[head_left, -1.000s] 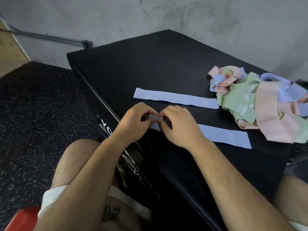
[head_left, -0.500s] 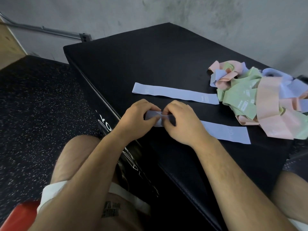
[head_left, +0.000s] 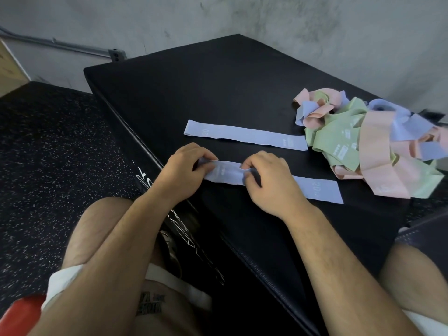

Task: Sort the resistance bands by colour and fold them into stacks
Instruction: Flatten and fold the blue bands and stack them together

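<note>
A lilac resistance band (head_left: 317, 189) lies flat near the front edge of the black padded box (head_left: 218, 88). My left hand (head_left: 184, 169) pinches its left end. My right hand (head_left: 269, 183) pinches the band a short way to the right, with a stretch of band showing between the two hands. A second lilac band (head_left: 244, 137) lies flat and straight further back. At the right sits a tangled heap of pink, green and lilac bands (head_left: 373, 146).
The box stands against a grey wall (head_left: 291, 25) on speckled black rubber floor (head_left: 48, 154). My knees are below the box's front edge, and a red object (head_left: 17, 316) shows at the bottom left corner.
My hands, which were close together at the band's left end, have moved apart. A flat stretch of the band now shows between them.
</note>
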